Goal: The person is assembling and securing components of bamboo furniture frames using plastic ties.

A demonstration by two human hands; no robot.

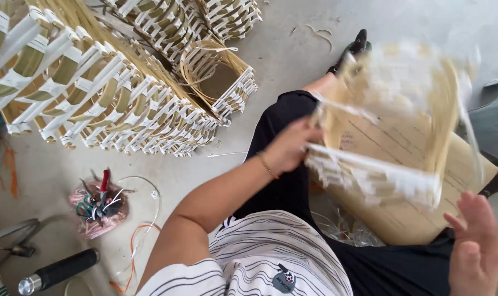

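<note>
Gripping a blurred woven bamboo-and-white-strip basket [394,126], left hand [286,147].

Concrete floor [293,49]: stacked woven baskets [123,109], pink tool holder [98,208], black-handled tool [57,271].

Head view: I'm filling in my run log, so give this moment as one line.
left hand: grips blurred woven basket | right hand: open, off basket | cardboard: on lap | finished baskets: stacked left
</note>
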